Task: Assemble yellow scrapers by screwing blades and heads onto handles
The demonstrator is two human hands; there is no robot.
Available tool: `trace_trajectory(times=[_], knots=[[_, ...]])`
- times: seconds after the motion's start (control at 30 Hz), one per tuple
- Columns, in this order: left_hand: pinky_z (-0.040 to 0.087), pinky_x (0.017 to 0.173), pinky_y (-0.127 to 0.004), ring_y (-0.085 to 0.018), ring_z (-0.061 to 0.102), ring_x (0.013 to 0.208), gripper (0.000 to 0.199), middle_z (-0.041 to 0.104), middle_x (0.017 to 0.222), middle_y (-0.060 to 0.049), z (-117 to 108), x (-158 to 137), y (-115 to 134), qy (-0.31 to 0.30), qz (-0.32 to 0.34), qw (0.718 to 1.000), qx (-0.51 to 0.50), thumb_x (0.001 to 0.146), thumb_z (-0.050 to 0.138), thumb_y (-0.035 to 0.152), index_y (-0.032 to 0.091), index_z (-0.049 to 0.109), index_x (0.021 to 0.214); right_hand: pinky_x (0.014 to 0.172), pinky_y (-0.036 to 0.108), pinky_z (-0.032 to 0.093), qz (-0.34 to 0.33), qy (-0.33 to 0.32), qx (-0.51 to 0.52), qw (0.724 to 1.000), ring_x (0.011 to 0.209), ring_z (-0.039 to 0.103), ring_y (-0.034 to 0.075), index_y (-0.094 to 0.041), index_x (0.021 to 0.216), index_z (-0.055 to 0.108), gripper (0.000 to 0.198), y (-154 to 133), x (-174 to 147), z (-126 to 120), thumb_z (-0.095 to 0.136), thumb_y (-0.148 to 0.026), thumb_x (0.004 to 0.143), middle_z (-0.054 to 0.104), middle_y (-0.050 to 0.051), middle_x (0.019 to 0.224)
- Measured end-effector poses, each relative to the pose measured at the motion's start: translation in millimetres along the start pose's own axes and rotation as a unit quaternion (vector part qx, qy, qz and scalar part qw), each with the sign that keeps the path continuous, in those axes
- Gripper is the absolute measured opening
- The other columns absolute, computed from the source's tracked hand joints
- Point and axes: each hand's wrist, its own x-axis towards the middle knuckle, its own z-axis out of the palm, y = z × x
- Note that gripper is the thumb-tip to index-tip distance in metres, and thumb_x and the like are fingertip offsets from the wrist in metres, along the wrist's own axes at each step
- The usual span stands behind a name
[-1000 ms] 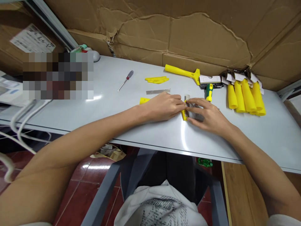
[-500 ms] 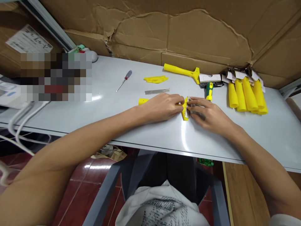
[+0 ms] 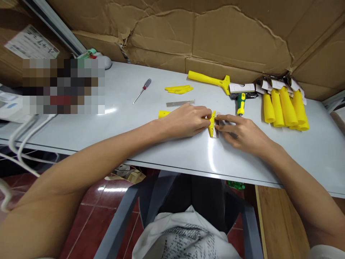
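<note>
A yellow scraper [image 3: 212, 126] lies on the table, its head upright between my hands and its handle end [image 3: 164, 114] showing behind my left wrist. My left hand [image 3: 188, 120] is closed on the scraper, covering most of the handle. Against the right side of the head sits a thin blade [image 3: 216, 132], shiny and partly see-through as if wrapped. The fingertips of my right hand [image 3: 246, 135] press on this blade, the thumb bent beneath. Behind my left hand are a flat metal blade strip [image 3: 176, 104] and several yellow plastic strips [image 3: 179, 89].
A screwdriver [image 3: 142, 91] lies left of the strips. Another scraper [image 3: 208, 78] rests at the back beside a green-yellow screwdriver [image 3: 241, 103]. Several scrapers with black-and-white heads [image 3: 285, 106] are stacked at right. Cardboard [image 3: 215, 32] lines the back; white cables [image 3: 23, 140] hang at left.
My right fingers have shifted slightly on the blade, and more of it shows beside the scraper head. My left hand stays in place. The view has tilted a little.
</note>
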Motion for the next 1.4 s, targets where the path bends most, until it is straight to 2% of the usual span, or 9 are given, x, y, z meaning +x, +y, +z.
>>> trace_trajectory(times=[0.23,0.33,0.43,0.57,0.67,0.93,1.1,1.27,1.4], knots=[[0.035,0.064,-0.033,-0.019,0.075,0.091,0.024,0.084,0.095,0.0,-15.4,-3.1,-24.0,-0.023,-0.043,0.996,-0.074,0.106,0.063,0.03,0.026,0.084,0.095,0.107,0.057,0.069,-0.033,0.004,-0.033,0.999,0.13,0.078,0.034,-0.019,0.121,0.087,0.044,5.1,-1.6,3.4,0.051,-0.006,0.099,0.079,0.013,0.138],[0.048,0.08,-0.034,-0.019,0.073,0.093,0.027,0.085,0.104,-0.001,-18.7,-12.4,-64.5,0.02,-0.163,0.978,-0.127,0.107,0.065,0.043,0.025,0.084,0.103,0.105,0.052,0.069,-0.033,0.006,-0.036,0.999,0.125,0.079,0.032,-0.018,0.114,0.087,0.04,7.0,-1.4,0.7,0.051,-0.006,0.1,0.081,0.013,0.132],[0.051,0.095,-0.039,-0.014,0.061,0.089,0.045,0.083,0.123,-0.005,-8.9,-27.1,-108.4,0.064,-0.287,0.952,-0.08,0.11,0.06,0.057,0.019,0.081,0.119,0.106,0.051,0.069,-0.027,0.006,-0.019,0.999,0.124,0.078,0.031,-0.017,0.114,0.085,0.04,7.2,-0.3,-2.8,0.05,-0.005,0.099,0.083,0.012,0.125],[0.054,0.093,-0.036,-0.012,0.058,0.083,0.063,0.084,0.112,-0.004,17.3,-42.5,-138.8,0.042,-0.299,0.949,-0.09,0.108,0.056,0.073,0.018,0.08,0.125,0.108,0.053,0.067,-0.02,0.001,-0.002,1.0,0.128,0.074,0.032,-0.014,0.124,0.082,0.041,6.0,2.0,-3.2,0.049,-0.006,0.101,0.082,0.012,0.128],[0.054,0.086,-0.037,-0.017,0.063,0.082,0.053,0.085,0.103,-0.006,33.9,-45.0,-142.4,0.046,-0.294,0.952,-0.07,0.105,0.061,0.068,0.022,0.084,0.118,0.109,0.055,0.066,-0.013,0.002,0.008,1.0,0.13,0.072,0.034,-0.013,0.13,0.08,0.04,6.6,2.9,0.5,0.049,-0.01,0.104,0.079,0.013,0.137],[0.055,0.079,-0.035,-0.02,0.069,0.08,0.028,0.081,0.088,-0.006,26.9,-34.5,-127.3,0.146,-0.291,0.946,-0.016,0.097,0.065,0.035,0.026,0.084,0.115,0.107,0.055,0.065,0.006,-0.013,0.031,0.999,0.124,0.071,0.032,-0.018,0.134,0.076,0.04,7.8,3.7,2.1,0.049,-0.014,0.106,0.078,0.011,0.14],[0.061,0.075,-0.025,-0.013,0.075,0.08,0.038,0.083,0.099,-0.004,-2.0,-8.1,-74.5,0.223,-0.271,0.895,-0.275,0.095,0.072,0.036,0.019,0.075,0.129,0.101,0.052,0.065,0.09,-0.018,0.082,0.992,0.123,0.074,0.031,-0.02,0.148,0.057,0.043,2.8,3.7,-0.9,0.05,-0.02,0.105,0.078,0.013,0.136],[0.057,0.078,-0.022,-0.01,0.074,0.081,0.026,0.083,0.106,-0.004,-15.1,3.6,-25.3,0.124,-0.068,0.933,-0.33,0.101,0.066,0.027,0.026,0.084,0.119,0.104,0.051,0.061,0.158,-0.013,0.188,0.969,0.124,0.077,0.032,-0.022,0.15,0.041,0.047,-3.4,4.6,-3.0,0.051,-0.04,0.109,0.077,0.015,0.142],[0.056,0.083,-0.025,-0.013,0.074,0.088,0.027,0.082,0.105,-0.005,-12.9,1.7,-9.6,0.094,-0.041,0.946,-0.309,0.107,0.062,0.026,0.03,0.086,0.119,0.094,0.045,0.058,0.162,-0.002,0.196,0.967,0.11,0.077,0.03,-0.022,0.128,0.051,0.034,-5.2,7.4,-4.1,0.049,-0.05,0.11,0.08,0.015,0.127]])
